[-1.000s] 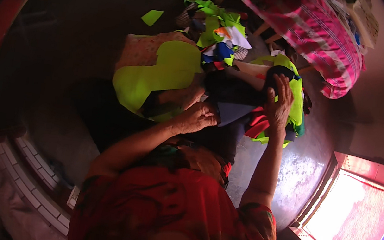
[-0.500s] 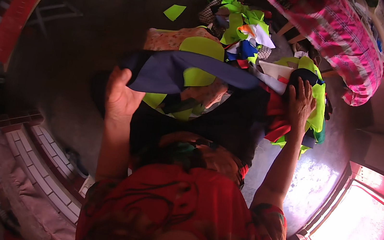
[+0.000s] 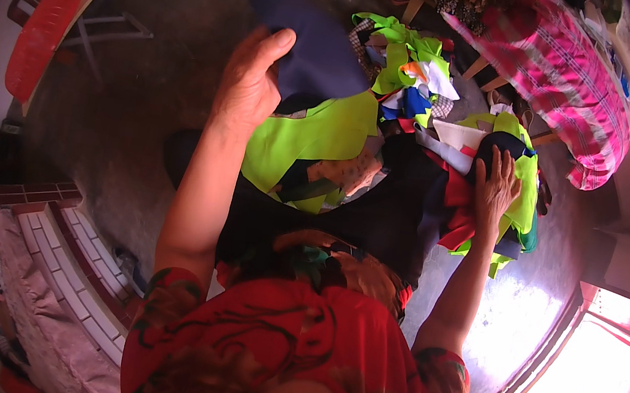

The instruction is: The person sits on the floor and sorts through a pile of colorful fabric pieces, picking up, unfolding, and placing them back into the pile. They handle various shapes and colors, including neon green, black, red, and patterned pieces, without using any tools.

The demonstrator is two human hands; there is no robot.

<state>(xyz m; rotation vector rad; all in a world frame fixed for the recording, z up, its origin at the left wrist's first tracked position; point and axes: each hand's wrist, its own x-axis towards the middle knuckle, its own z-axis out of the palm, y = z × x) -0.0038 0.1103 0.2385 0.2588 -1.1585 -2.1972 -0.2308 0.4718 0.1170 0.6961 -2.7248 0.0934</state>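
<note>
My left hand [image 3: 251, 81] is raised in front of me, its thumb and fingers closed on a dark blue-grey fabric piece [image 3: 315, 45] that spreads away from me. Beneath it, a wide lime-green fabric piece [image 3: 310, 144] lies over patterned and dark scraps [image 3: 338, 172] between my legs. On the right my right hand [image 3: 498, 185] lies with outstretched fingers on a black cloth piece [image 3: 497, 143]. That piece tops a heap of lime-green scraps [image 3: 523, 172] and red scraps [image 3: 460, 215].
Another heap of mixed scraps [image 3: 419, 71] sits ahead on the floor. Pink plaid cloth [image 3: 552, 85] drapes over something at far right. At far left stand a red object [image 3: 41, 41] and a folding-legged stand [image 3: 118, 27]. A bright opening [image 3: 586, 375] is at lower right.
My left hand has moved up and away from me with the blue-grey fabric, uncovering more of the lime-green piece. My right hand stays on the heap.
</note>
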